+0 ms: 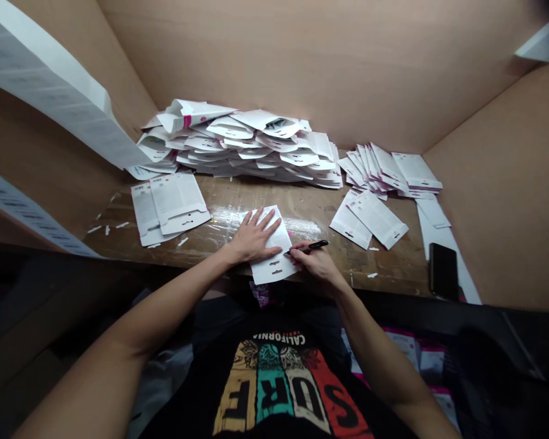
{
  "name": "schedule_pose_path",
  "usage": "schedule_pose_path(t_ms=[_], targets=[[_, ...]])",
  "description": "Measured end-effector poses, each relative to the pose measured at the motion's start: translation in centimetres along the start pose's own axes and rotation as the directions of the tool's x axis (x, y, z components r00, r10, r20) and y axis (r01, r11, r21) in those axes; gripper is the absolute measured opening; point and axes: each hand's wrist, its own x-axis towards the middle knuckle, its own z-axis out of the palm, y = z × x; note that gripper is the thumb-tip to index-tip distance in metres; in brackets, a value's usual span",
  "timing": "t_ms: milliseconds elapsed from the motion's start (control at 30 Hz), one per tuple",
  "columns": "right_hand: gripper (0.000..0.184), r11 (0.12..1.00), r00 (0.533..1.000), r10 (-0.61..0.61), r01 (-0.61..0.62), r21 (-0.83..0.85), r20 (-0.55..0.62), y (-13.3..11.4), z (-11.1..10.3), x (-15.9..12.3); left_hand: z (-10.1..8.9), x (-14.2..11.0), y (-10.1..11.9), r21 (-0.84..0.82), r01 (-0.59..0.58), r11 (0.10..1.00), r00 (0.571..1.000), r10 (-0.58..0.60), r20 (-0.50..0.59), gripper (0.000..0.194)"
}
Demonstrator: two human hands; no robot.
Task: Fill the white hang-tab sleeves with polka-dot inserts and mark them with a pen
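Left hand (pixel 254 236) lies wide open, pressing a white hang-tab card (pixel 272 269) to the wooden worktop (pixel 370 263); right hand (pixel 315 263) in a narrow grip on a black pen (pixel 312 246), tip at the card.

White hang-slot card (pixel 271 268) lying flat, skewed, slotted end facing body, upper part pressed under spread left hand (pixel 254 236). Black marker (pixel 318 245) sitting pinched in right hand (pixel 313 265), tip pointing left, reaching over card's right edge.
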Motion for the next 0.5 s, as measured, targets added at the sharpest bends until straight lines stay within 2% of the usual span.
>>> schedule_pose_path(t_ms=[233,300,400,433,500], targets=[[0.029,0.999,0.999,0.036,-0.037,-0.030,-0.011,-0.4,0.3,0.3,0.5,0.0,0.0,0.033,0.004,0.999,1.000,-0.004,-0.009,0.095],[0.029,0.999,0.998,0.047,-0.046,-0.023,0.051,-0.6,-0.1,0.4,0.6,0.0,-0.1,0.034,-0.007,0.999,1.000,0.008,-0.023,0.093],[0.030,0.997,0.966,0.074,-0.076,-0.002,0.247,-0.7,-1.0,0.5,0.6,-0.1,-0.1,0.035,-0.010,0.999,0.999,0.011,-0.041,0.090],[0.030,0.997,0.960,0.074,-0.081,0.016,0.270,-0.7,-1.3,0.5,0.6,-0.2,0.0,0.039,-0.005,0.999,0.999,0.007,-0.047,0.087],[0.027,0.998,0.971,0.032,-0.042,0.036,0.237,-0.6,-1.6,0.6,0.4,-0.3,0.1,0.057,0.002,0.998,0.998,0.001,-0.061,0.079]])
